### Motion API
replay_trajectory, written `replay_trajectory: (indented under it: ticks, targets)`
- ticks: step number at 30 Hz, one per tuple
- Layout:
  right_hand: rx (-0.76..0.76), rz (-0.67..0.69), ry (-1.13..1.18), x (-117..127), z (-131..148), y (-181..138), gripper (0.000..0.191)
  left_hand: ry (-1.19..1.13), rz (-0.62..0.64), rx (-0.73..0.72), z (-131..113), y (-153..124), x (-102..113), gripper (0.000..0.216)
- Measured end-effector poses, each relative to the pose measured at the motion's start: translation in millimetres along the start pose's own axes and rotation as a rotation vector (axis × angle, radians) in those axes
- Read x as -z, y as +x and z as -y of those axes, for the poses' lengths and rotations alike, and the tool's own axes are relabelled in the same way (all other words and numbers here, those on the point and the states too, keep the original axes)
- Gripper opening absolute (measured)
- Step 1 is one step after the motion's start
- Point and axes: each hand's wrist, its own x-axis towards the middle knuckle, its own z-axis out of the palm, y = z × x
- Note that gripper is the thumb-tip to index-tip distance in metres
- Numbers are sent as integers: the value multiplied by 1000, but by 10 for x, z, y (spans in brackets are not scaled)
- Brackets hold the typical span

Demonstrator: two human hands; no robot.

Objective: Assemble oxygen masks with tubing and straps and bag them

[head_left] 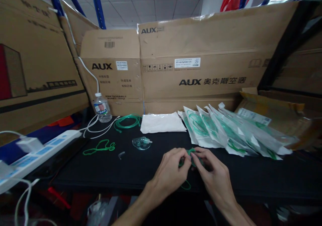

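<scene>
My left hand (173, 165) and my right hand (211, 165) meet above the front of the black table. Fingertips of both are pinched on a green elastic cord (191, 151), part of it hidden behind them. A thin green loop (186, 186) dangles below the left hand. To the left lies a clear oxygen mask (141, 143) with a pale connector at its side. Farther left are a small clear elbow piece (121, 155) and another green elastic cord (100, 148). Behind these rests a coil of green tubing (127, 122).
A white flat packet (163, 123) lies at the back, beside several clear-fronted pouches (213, 128) of green tubing. A plastic bottle (102, 109) stands back left. A power strip (50, 152) with white cables runs along the left. Cardboard (201, 58) walls the rear.
</scene>
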Motion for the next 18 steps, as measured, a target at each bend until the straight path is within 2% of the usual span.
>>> replay_trajectory:
  ticks: [4,10,12,15,18]
  targets:
    - [-94,-48,50,-1,-66,24,31,193,7,-195,0,-61,-33,23]
    - [-187,-90,127,30,-143,94,35,134,-51,-332,-19,-131,44,27]
    - [-201,-105,192,29,-154,104,35,88,-67,-214,-10,-119,72,27]
    - [-185,-109,333,12,-162,93,33,53,-128,100,34,-48,86,26]
    - [-134,-129,372,-4,-167,65,33,132,-118,196,81,33,83,34]
